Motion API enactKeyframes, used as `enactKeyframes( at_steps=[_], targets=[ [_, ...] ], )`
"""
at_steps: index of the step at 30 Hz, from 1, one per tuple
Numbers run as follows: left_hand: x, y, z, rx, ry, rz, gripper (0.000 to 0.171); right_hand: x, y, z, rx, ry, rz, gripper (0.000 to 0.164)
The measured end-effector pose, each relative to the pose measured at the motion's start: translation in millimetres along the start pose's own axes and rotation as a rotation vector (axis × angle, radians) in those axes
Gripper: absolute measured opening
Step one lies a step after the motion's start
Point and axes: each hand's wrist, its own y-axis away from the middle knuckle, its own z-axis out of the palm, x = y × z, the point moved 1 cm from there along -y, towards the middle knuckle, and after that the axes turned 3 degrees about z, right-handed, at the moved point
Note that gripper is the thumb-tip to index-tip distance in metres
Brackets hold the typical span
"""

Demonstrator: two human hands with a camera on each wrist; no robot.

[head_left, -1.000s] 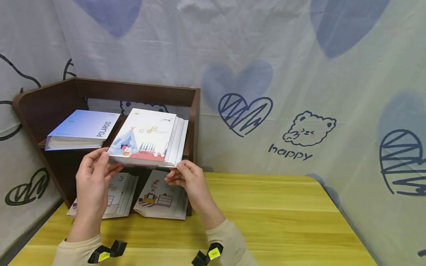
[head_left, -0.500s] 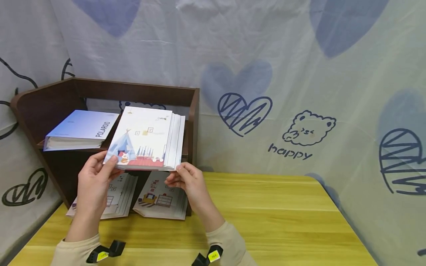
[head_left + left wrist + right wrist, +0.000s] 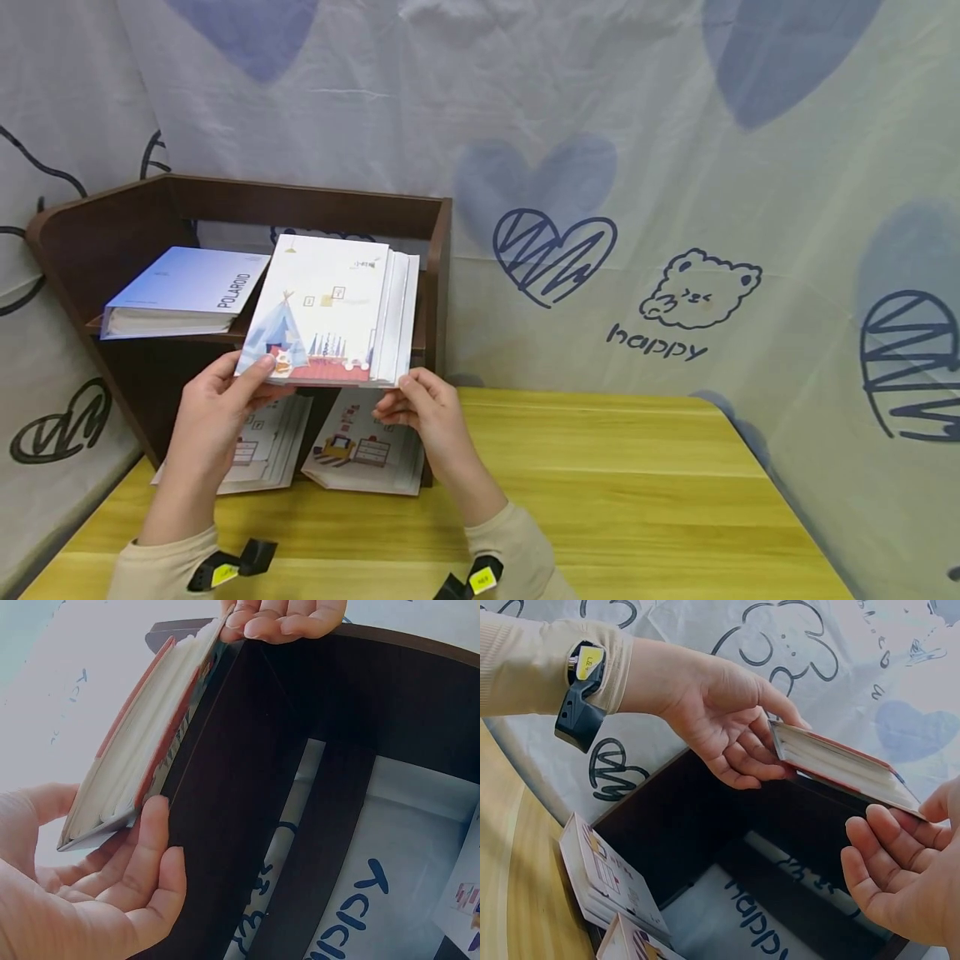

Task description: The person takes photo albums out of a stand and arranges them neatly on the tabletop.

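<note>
Both hands hold a thick white photo album (image 3: 322,308) with a blue tent and red rug drawn on its cover. It is raised in front of the shelf's upper level, its cover tilted toward me. At the lower left corner, my left hand (image 3: 217,408) pinches it, thumb on the cover and fingers underneath. My right hand (image 3: 427,408) pinches the lower right corner between thumb and fingers. From the left wrist view, the album's page edges (image 3: 142,742) show between its two covers. In the right wrist view the left hand (image 3: 727,720) grips the far end.
A dark brown two-level shelf (image 3: 442,283) stands on the yellow wooden table (image 3: 600,483). A blue POLAROID album (image 3: 187,283) lies on its upper level, at left. Below, one white album (image 3: 270,450) leans beside another white album (image 3: 367,450). A printed cloth (image 3: 555,100) hangs behind.
The album's cover has tipped up more toward me, and its lower edge has dropped slightly. My left thumb reaches further onto the cover. The right hand stays almost in place.
</note>
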Motion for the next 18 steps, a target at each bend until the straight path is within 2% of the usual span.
enactKeyframes(
  at_steps=[5,12,18],
  targets=[
    [1.0,-0.6,-2.0,-0.042,-0.043,-0.011,0.010,-0.3,1.3,1.2,0.006,0.021,0.004,0.025],
    [5.2,0.3,-3.9,-0.038,-0.127,-0.031,0.013,2.8,0.8,2.2,0.019,0.032,0.015,0.025],
    [7.3,1.0,-7.8,-0.057,-0.149,-0.041,0.015,2.3,0.5,6.0,0.021,0.039,0.018,0.026]
  ],
)
